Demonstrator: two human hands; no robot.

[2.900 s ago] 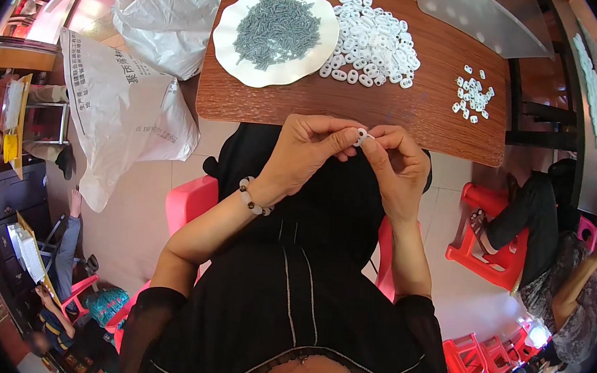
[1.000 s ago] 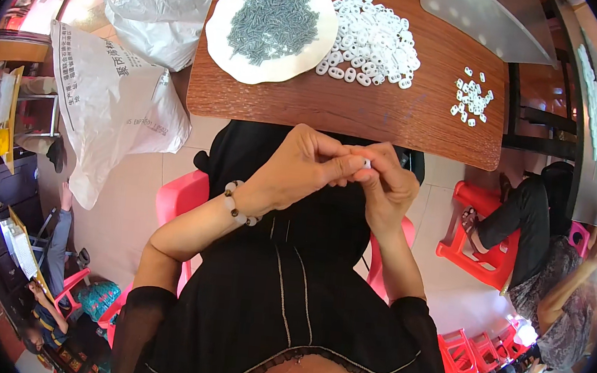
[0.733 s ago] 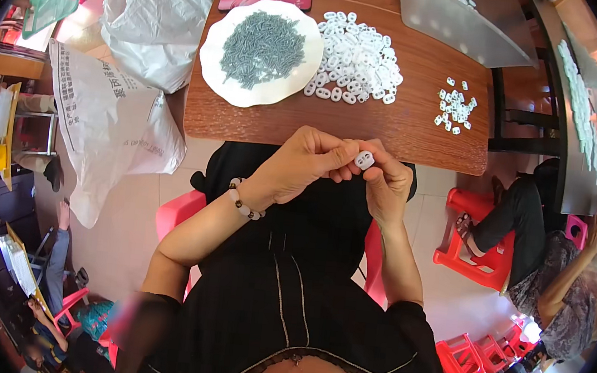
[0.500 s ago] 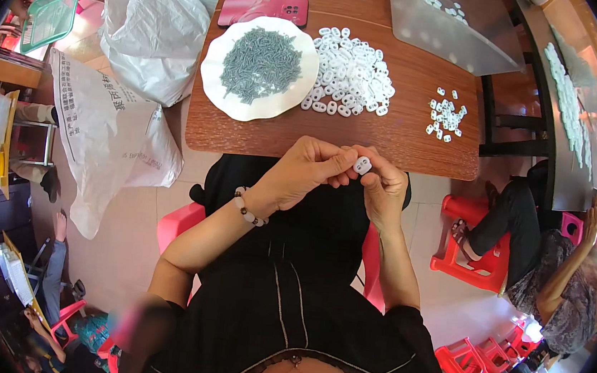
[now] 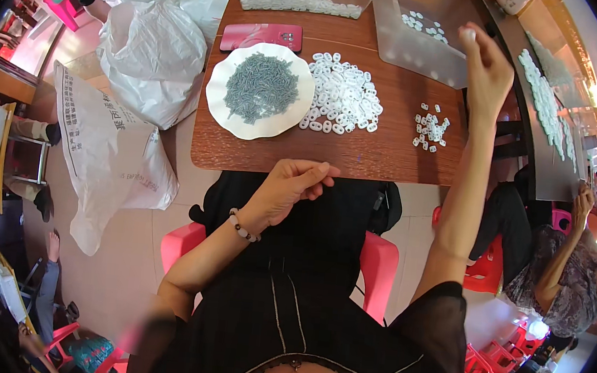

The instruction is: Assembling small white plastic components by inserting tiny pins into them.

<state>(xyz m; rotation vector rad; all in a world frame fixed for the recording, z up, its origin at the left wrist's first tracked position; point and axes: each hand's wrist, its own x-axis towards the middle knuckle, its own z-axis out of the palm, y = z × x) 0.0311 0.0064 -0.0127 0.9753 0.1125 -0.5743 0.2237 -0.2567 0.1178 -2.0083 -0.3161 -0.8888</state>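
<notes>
My right hand [image 5: 491,70] is raised at the right of the table, beside the open clear bin [image 5: 425,61]. Between its thumb and fingers is a small white plastic piece [image 5: 469,35]. My left hand [image 5: 294,189] hovers just off the table's front edge, thumb pressed to the fingers; whether anything is in it cannot be seen. Before it lie a heap of white oval two-hole plastic pieces [image 5: 343,94], a scalloped white plate [image 5: 218,110] of small grey-green rods [image 5: 261,86], and a little pile of smaller white pieces [image 5: 431,129].
A pink phone [image 5: 261,38] lies behind the plate on the brown table [image 5: 258,155]. A clear box [image 5: 302,0] of white pieces stands at the back. Large white sacks [image 5: 119,148] fill the floor at left. Another person sits at a dark table [image 5: 544,178] to the right.
My hands have come apart. The right hand has gone up and right to the clear bin with the white piece; the left stays near the table edge. The view has shifted a little.
</notes>
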